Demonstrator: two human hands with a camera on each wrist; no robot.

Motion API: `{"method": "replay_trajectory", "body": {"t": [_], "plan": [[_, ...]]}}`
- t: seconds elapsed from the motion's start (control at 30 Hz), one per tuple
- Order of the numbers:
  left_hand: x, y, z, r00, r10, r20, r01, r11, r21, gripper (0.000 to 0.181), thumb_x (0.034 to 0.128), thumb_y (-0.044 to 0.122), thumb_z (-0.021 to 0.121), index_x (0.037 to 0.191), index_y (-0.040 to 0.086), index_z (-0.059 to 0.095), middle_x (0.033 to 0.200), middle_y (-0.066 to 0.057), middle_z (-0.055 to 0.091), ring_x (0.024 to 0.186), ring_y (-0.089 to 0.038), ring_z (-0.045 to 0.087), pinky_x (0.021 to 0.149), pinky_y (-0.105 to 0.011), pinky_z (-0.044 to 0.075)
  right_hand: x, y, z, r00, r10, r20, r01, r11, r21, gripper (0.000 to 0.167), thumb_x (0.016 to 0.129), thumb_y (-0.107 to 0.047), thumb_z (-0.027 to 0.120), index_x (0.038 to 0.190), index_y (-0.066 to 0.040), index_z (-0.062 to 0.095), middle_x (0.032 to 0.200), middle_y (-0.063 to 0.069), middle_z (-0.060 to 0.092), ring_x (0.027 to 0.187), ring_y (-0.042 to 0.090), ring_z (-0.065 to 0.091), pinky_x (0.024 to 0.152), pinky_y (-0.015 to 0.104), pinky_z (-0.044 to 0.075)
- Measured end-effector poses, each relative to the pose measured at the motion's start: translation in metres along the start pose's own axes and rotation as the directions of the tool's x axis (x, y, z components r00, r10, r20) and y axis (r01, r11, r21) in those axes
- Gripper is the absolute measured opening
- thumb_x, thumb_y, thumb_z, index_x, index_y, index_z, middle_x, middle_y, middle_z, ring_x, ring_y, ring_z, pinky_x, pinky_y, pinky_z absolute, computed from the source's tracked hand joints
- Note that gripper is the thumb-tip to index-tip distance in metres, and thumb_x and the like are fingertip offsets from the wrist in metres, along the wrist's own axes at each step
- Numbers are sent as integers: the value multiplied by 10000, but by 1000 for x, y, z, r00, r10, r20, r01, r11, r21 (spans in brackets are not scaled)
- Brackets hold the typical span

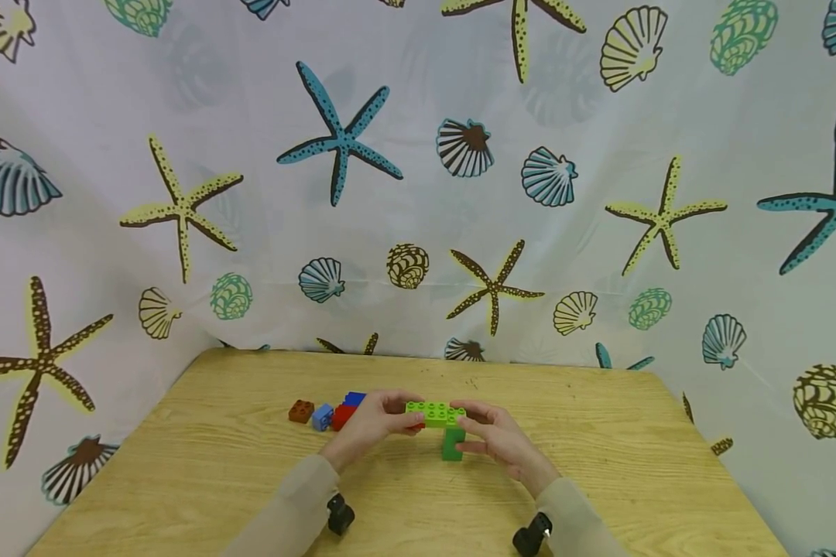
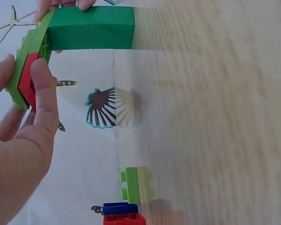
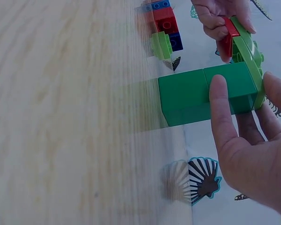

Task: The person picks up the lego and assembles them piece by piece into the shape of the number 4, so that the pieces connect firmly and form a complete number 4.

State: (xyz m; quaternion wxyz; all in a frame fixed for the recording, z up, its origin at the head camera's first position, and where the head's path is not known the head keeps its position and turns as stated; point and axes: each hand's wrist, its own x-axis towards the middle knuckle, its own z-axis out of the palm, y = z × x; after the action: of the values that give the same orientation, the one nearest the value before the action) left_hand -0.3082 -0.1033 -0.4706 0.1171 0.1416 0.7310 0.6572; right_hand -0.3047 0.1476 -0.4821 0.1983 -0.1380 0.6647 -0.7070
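Both hands are on a structure of toy building bricks. Its upright is two stacked dark green bricks [image 1: 453,445] standing on the table. Light green bricks [image 1: 429,415] lie across its top and reach out to the left. Under their left end sits a red brick [image 2: 29,77]. My left hand [image 1: 371,424] pinches that overhanging end, red brick included, between thumb and fingers. My right hand [image 1: 505,449] grips the other end, over the upright; one of its fingers [image 3: 218,98] lies along the dark green side.
Left of the structure on the wooden table [image 1: 564,480] are a brown brick [image 1: 301,411], a light blue brick [image 1: 323,417], red bricks [image 1: 343,418] and a blue brick [image 1: 354,398]. Another light green brick [image 3: 161,45] stands by them. A patterned cloth [image 1: 404,209] hangs behind the table.
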Motion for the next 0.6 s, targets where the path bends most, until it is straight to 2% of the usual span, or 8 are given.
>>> {"method": "replay_trajectory", "body": {"t": [0.3,0.6], "plan": [[2,2,0,1000,-6,-21,6,1000,22,295,908,68,688,1195,2,662,1082,-229,668,858,-188,693,853,-415,573,0,0,0,1000,7,-3,-7,1000,-1,540,987,-245,599,1453,-19,444,1386,108,512,1106,126,602,886,353,561],[6,1,-2,999,-7,-45,10,999,50,333,860,140,757,1162,23,679,1048,-155,700,874,-173,657,904,-435,544,0,-1,-1,1000,4,0,-4,1000,0,532,986,-237,601,1450,-25,452,1382,104,514,1104,120,600,888,358,561]]}}
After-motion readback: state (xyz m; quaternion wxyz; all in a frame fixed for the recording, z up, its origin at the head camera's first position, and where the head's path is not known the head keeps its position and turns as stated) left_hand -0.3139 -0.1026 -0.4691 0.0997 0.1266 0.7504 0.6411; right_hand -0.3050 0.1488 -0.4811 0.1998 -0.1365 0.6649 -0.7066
